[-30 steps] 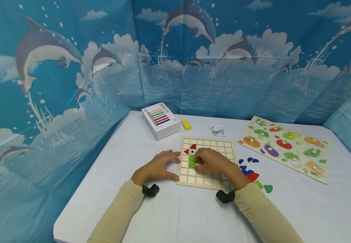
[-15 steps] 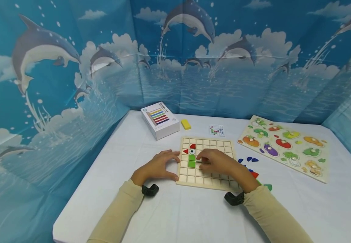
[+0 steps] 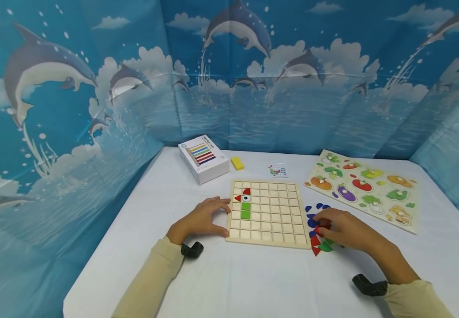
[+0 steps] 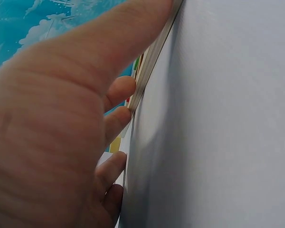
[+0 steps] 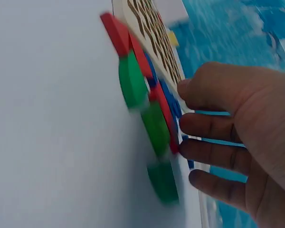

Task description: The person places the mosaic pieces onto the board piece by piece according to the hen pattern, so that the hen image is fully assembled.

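A wooden grid board [image 3: 271, 216] lies on the table. On its left side sit two green square tiles [image 3: 246, 214], a white eye tile [image 3: 246, 198], and red pieces [image 3: 247, 191] above and beside the eye. My left hand [image 3: 202, 217] rests at the board's left edge, thumb and fingertips against the rim. Over the loose pieces right of the board is my right hand [image 3: 346, 227], fingers apart and slightly bent, with nothing seen between them. Under and around it lie blue half-round pieces [image 3: 311, 223], red pieces [image 3: 315, 240] and green pieces [image 5: 133, 81], some partly hidden by the hand.
Behind the board are a white bead-toy box [image 3: 203, 159], a yellow block [image 3: 237, 163] and a small pattern card [image 3: 277, 170]. A vegetable puzzle board [image 3: 362, 187] lies at the back right. A dolphin-print curtain [image 3: 197, 101] surrounds the white table [image 3: 269, 278].
My right hand has left the green tiles on the board and moved right to the loose pieces. The left hand stays at the board's edge. The head view has shifted slightly.
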`<state>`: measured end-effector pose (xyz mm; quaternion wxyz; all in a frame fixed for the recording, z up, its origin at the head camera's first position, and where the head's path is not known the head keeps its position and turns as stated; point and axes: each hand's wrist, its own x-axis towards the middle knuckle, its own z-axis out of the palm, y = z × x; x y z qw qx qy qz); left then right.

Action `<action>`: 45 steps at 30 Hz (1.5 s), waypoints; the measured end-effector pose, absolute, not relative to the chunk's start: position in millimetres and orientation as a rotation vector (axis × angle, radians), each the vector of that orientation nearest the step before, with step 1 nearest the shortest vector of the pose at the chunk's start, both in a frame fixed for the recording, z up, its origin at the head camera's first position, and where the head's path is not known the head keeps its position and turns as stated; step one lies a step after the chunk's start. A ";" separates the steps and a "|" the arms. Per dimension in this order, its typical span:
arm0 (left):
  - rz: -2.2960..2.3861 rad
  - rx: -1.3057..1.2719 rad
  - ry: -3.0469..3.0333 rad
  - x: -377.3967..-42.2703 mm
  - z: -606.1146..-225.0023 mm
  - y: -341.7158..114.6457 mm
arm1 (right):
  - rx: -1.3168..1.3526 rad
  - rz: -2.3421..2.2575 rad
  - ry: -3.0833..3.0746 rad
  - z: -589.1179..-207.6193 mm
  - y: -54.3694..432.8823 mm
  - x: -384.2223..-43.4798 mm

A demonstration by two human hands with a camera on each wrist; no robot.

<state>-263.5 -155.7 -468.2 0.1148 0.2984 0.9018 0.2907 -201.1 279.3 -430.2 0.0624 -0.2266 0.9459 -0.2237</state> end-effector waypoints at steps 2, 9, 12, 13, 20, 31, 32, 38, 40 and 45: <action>0.852 0.875 2.642 -263.6 -468.4 -156.4 | -0.619 -0.664 2.869 -431.6 295.7 -193.3; 0.855 0.890 2.642 -265.2 -469.6 -156.7 | -0.444 -0.674 2.810 -436.5 328.1 -176.3; 0.856 0.891 2.643 -265.6 -469.6 -156.4 | -0.457 -0.674 2.822 -439.4 330.8 -175.5; 0.858 0.893 2.642 -265.3 -469.3 -156.3 | -0.471 -0.677 2.828 -440.8 331.1 -175.7; 0.858 0.872 2.630 -262.3 -465.7 -155.8 | -0.444 -0.720 2.904 -452.8 330.5 -177.2; 0.852 0.888 2.637 -263.1 -466.1 -155.1 | -0.469 -0.786 2.960 -460.9 334.9 -180.2; 0.856 0.890 2.637 -263.1 -466.0 -155.1 | -0.490 -0.797 2.958 -460.8 335.3 -180.1; 0.851 0.882 2.638 -263.7 -467.1 -154.8 | -0.489 -0.784 2.965 -462.0 336.5 -179.9; 0.845 0.878 2.641 -264.1 -467.4 -154.8 | -0.468 -0.777 2.969 -462.4 336.6 -179.8; 0.840 0.873 2.641 -264.5 -468.4 -155.4 | -0.457 -0.786 2.972 -462.0 337.5 -179.8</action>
